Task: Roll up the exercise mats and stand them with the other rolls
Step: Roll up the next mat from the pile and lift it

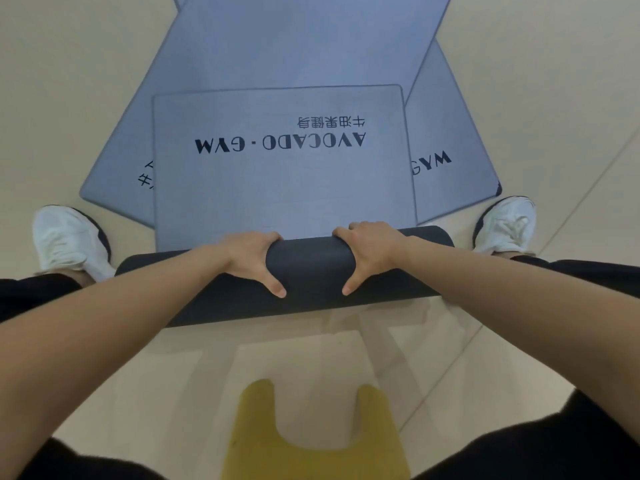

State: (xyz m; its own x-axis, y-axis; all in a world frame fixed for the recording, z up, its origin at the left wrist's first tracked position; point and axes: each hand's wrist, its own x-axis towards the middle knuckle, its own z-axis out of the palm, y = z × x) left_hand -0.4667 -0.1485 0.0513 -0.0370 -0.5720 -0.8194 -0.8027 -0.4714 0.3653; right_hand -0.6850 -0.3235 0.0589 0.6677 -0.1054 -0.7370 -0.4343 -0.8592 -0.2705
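left hand [252, 258] and right hand [370, 251] both grasp the roll [308, 268] of the centre mat [277, 188], topmost of three, printed "avocado · gym"

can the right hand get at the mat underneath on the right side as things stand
Probably yes: the lower right mat lies bare just beyond the right hand, though that hand grips the rolled mat and must let go.

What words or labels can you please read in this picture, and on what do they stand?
"AVOCADO · GYM", upside down: top grey mat.
"牛油果健身": same mat.
"GYM", partly covered: right grey mat beneath.
"牛", rest covered: left grey mat beneath.
Black rolled end: no text.
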